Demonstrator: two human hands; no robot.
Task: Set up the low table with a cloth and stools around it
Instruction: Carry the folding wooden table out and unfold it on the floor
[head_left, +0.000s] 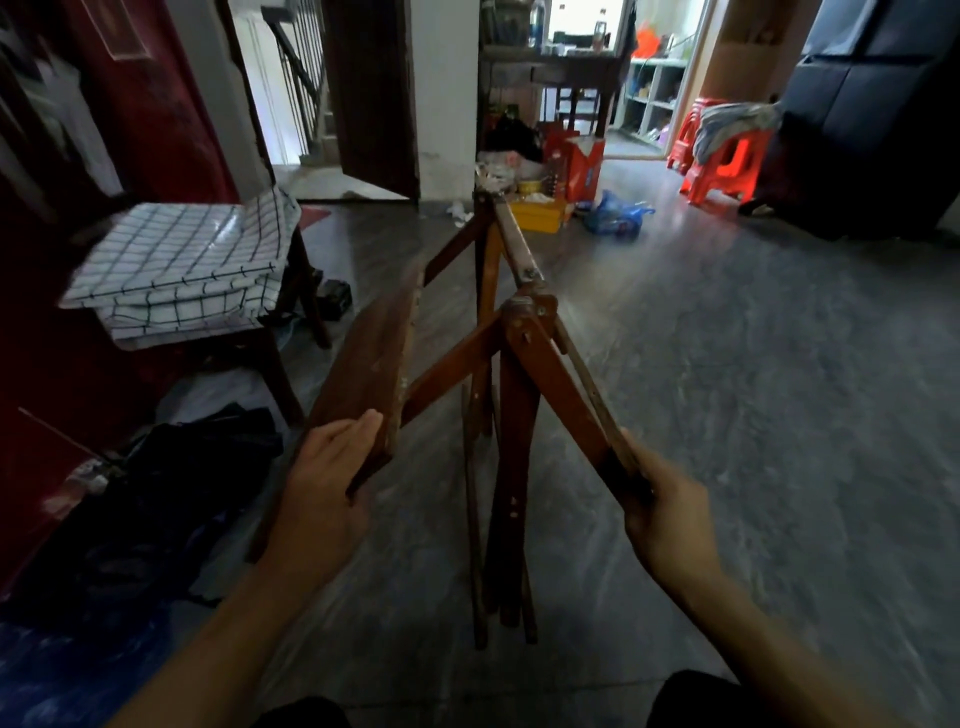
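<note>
The dark brown folding wooden table (498, 395) stands half-unfolded on the grey floor (753, 364), left hand (324, 483) gripping its hinged top panel, right hand (667, 512) clasping a leg rail; likely hazards: pinched fingers at the pivots, or legs skidding.
</note>
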